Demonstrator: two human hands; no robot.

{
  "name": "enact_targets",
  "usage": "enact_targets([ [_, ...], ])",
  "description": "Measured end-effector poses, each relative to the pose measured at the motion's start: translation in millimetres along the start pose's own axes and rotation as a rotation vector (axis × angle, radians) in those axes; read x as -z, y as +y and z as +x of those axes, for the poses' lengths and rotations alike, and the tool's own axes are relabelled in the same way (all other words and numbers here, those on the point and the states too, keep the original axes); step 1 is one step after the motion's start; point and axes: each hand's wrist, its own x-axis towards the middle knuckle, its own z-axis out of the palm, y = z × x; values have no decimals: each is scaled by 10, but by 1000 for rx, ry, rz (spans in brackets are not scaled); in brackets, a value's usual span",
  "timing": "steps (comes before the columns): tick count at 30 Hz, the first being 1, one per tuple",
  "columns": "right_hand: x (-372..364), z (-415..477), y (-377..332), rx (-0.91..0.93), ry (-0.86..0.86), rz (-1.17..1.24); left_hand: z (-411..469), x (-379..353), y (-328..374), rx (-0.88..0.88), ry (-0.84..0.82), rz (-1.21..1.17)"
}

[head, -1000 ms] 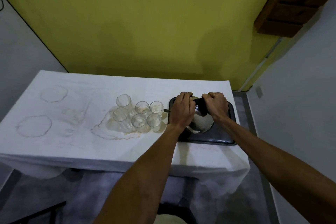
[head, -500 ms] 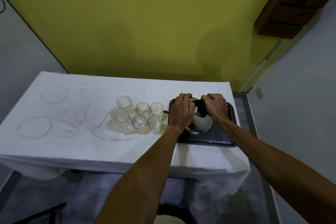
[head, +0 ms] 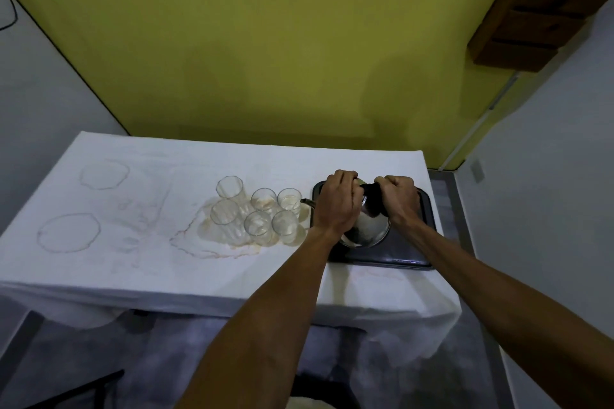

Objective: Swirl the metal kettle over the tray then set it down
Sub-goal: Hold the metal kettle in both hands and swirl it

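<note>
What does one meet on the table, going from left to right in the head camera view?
Two ring stains → brown spill stain → cluster of six glasses → kettle spout → left hand → metal kettle → right hand → right rim of the dark tray.

shiny round metal kettle point(head: 367, 231): drifted slightly toward 7 o'clock over the dark rectangular tray point(head: 425, 209), body a bit more tilted | thin spout point(head: 307, 202): moved a little toward 6 o'clock, nearer the clear drinking glasses point(head: 285, 222) | left hand point(head: 337, 206) and right hand point(head: 398, 197): shifted toward 6 o'clock with the kettle
</note>
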Motion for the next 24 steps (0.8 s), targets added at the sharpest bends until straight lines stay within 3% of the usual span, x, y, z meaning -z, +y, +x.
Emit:
enact_targets([
  [10,-85,-15,107,-105,4,221,87,5,-31,-111,-30,262],
  [18,-240,-29,-30,-138,-22,253,134,160,-116,-90,11,266],
  [24,-375,-103,-235,-101,-55,141,80,323,-266,-35,91,193],
])
